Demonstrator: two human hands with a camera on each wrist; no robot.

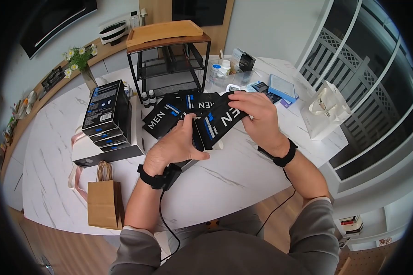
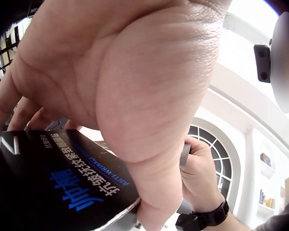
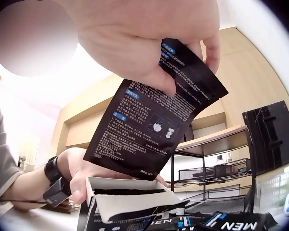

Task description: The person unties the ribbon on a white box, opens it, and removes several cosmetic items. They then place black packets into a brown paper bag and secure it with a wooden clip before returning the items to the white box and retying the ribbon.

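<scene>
In the head view my right hand (image 1: 261,117) pinches the upper end of a flat black packet (image 1: 221,121) with "MEN" lettering. The right wrist view shows the packet's printed back (image 3: 139,125), its lower edge just above a carton whose white flap (image 3: 130,204) stands up. My left hand (image 1: 179,142) grips that black carton (image 2: 53,187), thumb on one side and fingers on the other. The carton's inside is mostly hidden. Several more black packets (image 1: 160,120) lie overlapping on the table behind it.
Black boxes (image 1: 108,107) are stacked on a larger box at the left, near a brown paper bag (image 1: 104,201). A tiered rack (image 1: 170,42) stands behind the packets. Toward the right are small bottles (image 1: 225,68), a light-blue box (image 1: 283,87) and a white bag (image 1: 326,110).
</scene>
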